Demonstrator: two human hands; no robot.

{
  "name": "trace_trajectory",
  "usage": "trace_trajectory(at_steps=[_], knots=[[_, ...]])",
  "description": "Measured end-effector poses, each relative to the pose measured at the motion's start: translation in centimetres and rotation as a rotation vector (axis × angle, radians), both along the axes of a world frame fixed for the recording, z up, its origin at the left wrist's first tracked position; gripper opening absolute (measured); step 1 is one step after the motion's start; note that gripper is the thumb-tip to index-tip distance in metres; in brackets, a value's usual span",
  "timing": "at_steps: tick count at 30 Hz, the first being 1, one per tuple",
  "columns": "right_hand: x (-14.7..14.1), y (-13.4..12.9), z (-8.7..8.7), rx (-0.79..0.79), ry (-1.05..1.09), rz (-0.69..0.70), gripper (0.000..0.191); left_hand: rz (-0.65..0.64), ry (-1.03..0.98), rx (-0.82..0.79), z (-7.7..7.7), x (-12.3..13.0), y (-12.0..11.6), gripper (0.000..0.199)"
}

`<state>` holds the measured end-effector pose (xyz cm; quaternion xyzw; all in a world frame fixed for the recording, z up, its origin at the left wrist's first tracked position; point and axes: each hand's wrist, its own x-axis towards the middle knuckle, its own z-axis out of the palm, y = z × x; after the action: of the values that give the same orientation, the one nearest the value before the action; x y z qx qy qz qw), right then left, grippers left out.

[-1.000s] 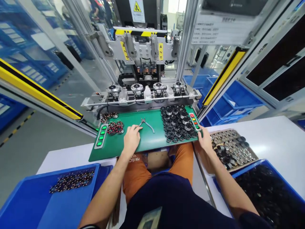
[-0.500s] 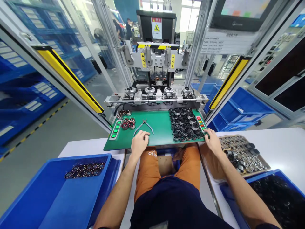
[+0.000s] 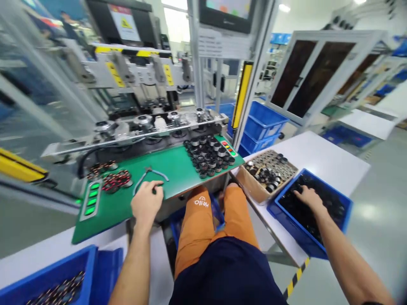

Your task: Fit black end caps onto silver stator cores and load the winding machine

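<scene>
My left hand [image 3: 148, 200] rests at the front edge of the green work surface [image 3: 173, 180], beside the blue-handled pliers [image 3: 149, 173]. Its fingers are loosely spread and hold nothing. Over at the right, my right hand [image 3: 309, 198] reaches into a blue bin of black parts [image 3: 330, 207], fingers apart on top of the parts, with no part visibly gripped. Many black and silver rings [image 3: 208, 156] stand in rows on the green surface's right side. Copper and red wound parts [image 3: 117, 180] lie at its left.
A press machine with a metal rail [image 3: 140, 137] stands behind the surface. A cardboard box of metal rings [image 3: 270, 169] sits beside the right blue bin. Another blue bin [image 3: 90, 271] with wound parts is at lower left. Green buttons [image 3: 92, 199] flank the surface.
The view has turned right. My right hand has left the button panel at the surface's right edge and moved into the bin of black parts. My left hand remains near the pliers.
</scene>
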<state>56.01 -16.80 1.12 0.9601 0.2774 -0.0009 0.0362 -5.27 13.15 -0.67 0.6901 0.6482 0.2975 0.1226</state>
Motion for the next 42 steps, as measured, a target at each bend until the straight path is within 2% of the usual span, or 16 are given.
trace_trajectory(at_steps=[3, 6, 9, 11, 13, 15, 17, 19, 22, 24, 25, 27, 30, 35, 38, 42], knots=[[-0.9, -1.0, -1.8, -0.094, 0.043, -0.034, 0.050, 0.005, -0.034, 0.033, 0.7, 0.1, -0.5, 0.039], [-1.3, -1.2, -2.7, -0.116, 0.044, -0.025, 0.052, 0.011, -0.118, 0.101, 1.6, 1.1, -1.4, 0.040], [-1.0, -1.3, -3.0, -0.126, 0.045, -0.002, 0.048, -0.034, -0.225, 0.169, 2.1, 4.3, -3.1, 0.048], [-0.5, -1.4, -3.3, -0.137, 0.054, 0.013, 0.045, -0.157, -0.276, 0.169, 2.2, 7.9, -4.6, 0.042], [0.1, -1.4, -3.8, -0.151, 0.063, 0.018, 0.047, -0.376, -0.295, 0.115, 2.6, 12.5, -6.0, 0.029], [0.9, -1.4, -4.4, -0.163, 0.074, 0.014, 0.052, -0.637, -0.266, 0.020, 3.5, 18.1, -6.8, 0.027], [1.6, -1.5, -5.0, -0.168, 0.095, 0.011, 0.054, -0.874, -0.197, -0.073, 4.8, 24.6, -6.7, 0.030], [2.4, -1.6, -5.4, -0.166, 0.131, 0.020, 0.054, -1.031, -0.078, -0.143, 6.1, 32.0, -5.7, 0.028], [3.6, -1.9, -5.5, -0.153, 0.204, 0.069, 0.049, -1.102, 0.185, -0.204, 7.0, 43.3, -3.1, 0.023], [4.3, -2.2, -5.5, -0.136, 0.251, 0.119, 0.047, -1.134, 0.384, -0.242, 6.6, 49.7, -1.2, 0.021], [4.7, -2.3, -5.6, -0.125, 0.274, 0.143, 0.047, -1.145, 0.479, -0.262, 6.2, 52.1, -0.3, 0.024], [5.3, -2.5, -5.9, -0.100, 0.318, 0.178, 0.046, -1.173, 0.639, -0.292, 5.1, 55.5, 1.2, 0.035], [6.3, -2.9, -6.7, -0.043, 0.380, 0.196, 0.045, -1.222, 0.813, -0.317, 3.6, 57.4, 2.9, 0.042], [7.7, -3.4, -7.7, 0.098, 0.441, 0.210, 0.042, -1.254, 0.953, -0.311, 2.9, 57.2, 4.0, 0.038], [8.1, -3.9, -7.8, 0.221, 0.429, 0.185, 0.039, -1.239, 0.899, -0.307, 2.8, 56.7, 3.8, 0.034], [8.0, -5.3, -7.5, 0.409, 0.402, 0.094, 0.036, -1.203, 0.683, -0.330, 3.1, 55.2, 3.8, 0.024]])
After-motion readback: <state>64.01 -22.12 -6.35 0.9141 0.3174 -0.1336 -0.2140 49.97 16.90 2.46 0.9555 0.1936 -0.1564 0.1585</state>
